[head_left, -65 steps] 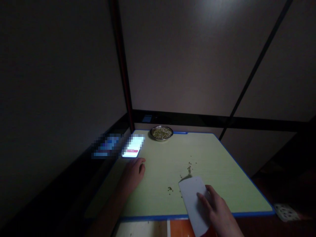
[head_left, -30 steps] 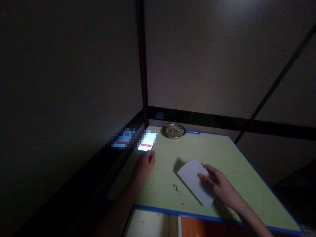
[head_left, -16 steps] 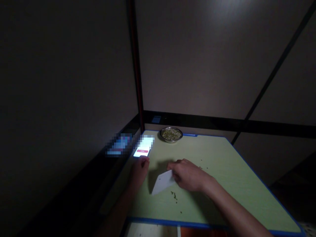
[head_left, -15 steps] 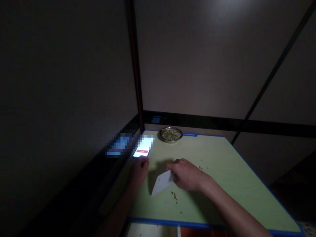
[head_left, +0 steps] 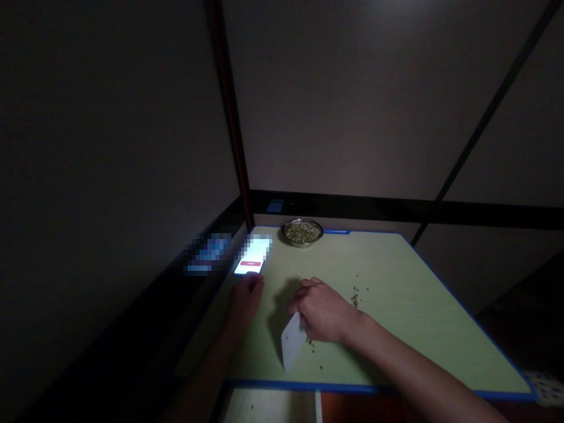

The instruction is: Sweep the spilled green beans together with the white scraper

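My right hand (head_left: 324,308) is closed on a white card (head_left: 291,346), which stands tilted on its edge on the green table (head_left: 396,329). Small green beans (head_left: 355,298) lie scattered just right of that hand, and a few more beans (head_left: 314,343) sit beside the card. My left hand (head_left: 245,296) rests on the table with loosely curled fingers, its fingertips close to a lit phone (head_left: 252,257). A metal bowl (head_left: 302,231) holding green beans stands at the far edge.
The table has a blue rim (head_left: 352,389) and sits in a dim corner between two walls. A dark red pole (head_left: 229,111) rises at the far left corner. The phone's reflection shows on the left wall. An orange and white surface (head_left: 317,408) lies below the near edge.
My right hand has slid the white card leftward across the table and tipped it from lying flat to standing on edge. My left hand stayed beside the phone.
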Demonstrator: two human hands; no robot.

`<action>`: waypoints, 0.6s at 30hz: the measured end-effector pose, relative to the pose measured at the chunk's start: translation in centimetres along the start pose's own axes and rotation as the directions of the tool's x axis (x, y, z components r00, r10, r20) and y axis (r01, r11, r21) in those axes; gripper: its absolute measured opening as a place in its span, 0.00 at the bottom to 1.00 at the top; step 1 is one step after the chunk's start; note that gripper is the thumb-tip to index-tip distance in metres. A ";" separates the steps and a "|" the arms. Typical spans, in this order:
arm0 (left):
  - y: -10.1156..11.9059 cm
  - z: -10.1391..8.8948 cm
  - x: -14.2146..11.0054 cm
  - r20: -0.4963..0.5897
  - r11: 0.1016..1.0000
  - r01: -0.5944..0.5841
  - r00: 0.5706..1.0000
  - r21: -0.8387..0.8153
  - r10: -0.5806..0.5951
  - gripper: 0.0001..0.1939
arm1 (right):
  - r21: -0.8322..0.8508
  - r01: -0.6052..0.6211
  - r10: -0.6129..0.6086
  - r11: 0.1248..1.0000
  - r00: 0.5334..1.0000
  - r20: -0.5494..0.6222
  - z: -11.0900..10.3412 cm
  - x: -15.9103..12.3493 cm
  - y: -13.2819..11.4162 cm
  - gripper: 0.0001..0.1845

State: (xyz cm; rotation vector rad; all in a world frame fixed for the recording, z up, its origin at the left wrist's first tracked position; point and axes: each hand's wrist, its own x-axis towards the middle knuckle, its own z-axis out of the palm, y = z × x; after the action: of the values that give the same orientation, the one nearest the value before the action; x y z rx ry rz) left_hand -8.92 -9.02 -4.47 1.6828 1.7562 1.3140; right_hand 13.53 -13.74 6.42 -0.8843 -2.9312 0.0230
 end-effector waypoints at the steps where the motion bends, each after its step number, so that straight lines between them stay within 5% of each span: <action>1: 0.0 0.0 0.0 -0.002 1.000 0.001 1.000 0.005 -0.001 0.11 | -0.006 0.017 -0.017 1.000 1.000 0.010 0.0 -0.1 0.1 0.11; 18: -0.8 0.0 0.4 0.032 0.999 -0.017 0.999 0.039 0.015 0.13 | -0.106 0.191 -0.187 0.976 0.981 0.044 -0.8 -2.4 2.0 0.09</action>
State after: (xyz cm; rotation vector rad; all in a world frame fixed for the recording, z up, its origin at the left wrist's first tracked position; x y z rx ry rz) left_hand -9.47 -8.59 -4.96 1.7331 1.7651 1.2598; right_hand 16.70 -13.41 6.98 -0.6189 -3.0597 -0.1383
